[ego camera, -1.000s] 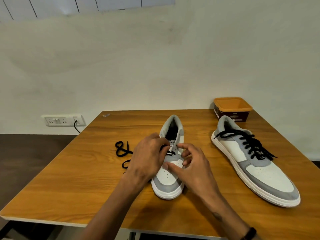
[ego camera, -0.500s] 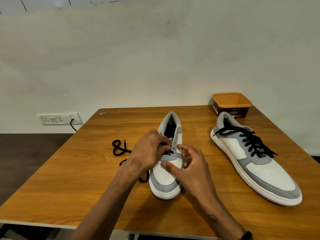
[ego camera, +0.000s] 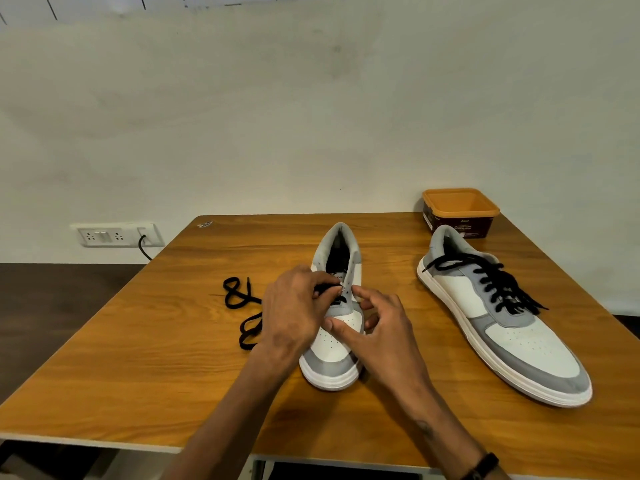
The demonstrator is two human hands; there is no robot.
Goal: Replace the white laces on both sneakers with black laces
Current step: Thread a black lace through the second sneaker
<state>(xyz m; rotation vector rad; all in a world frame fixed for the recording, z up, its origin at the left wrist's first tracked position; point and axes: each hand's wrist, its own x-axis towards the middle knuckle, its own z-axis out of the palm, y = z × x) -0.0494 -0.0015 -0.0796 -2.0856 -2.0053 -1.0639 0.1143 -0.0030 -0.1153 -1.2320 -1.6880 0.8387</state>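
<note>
A white and grey sneaker (ego camera: 334, 351) stands toe toward me in the middle of the wooden table (ego camera: 138, 358). My left hand (ego camera: 294, 310) pinches a black lace (ego camera: 242, 303) at the sneaker's lower eyelets; the rest of that lace trails in loops on the table to the left. My right hand (ego camera: 377, 327) sits at the sneaker's right side, its thumb on the white toe panel and its fingers curled by the eyelets. A second sneaker (ego camera: 498, 317) at the right is laced in black.
An orange-rimmed brown tub (ego camera: 459, 211) stands at the table's far right corner behind the second sneaker. A wall socket with a black cable (ego camera: 114, 234) is on the wall at the left. The table's front edge runs just below my forearms.
My view has tilted slightly, so the scene sits a little higher in frame. Both hands stay at the middle sneaker's eyelets, with small finger shifts on the lace.
</note>
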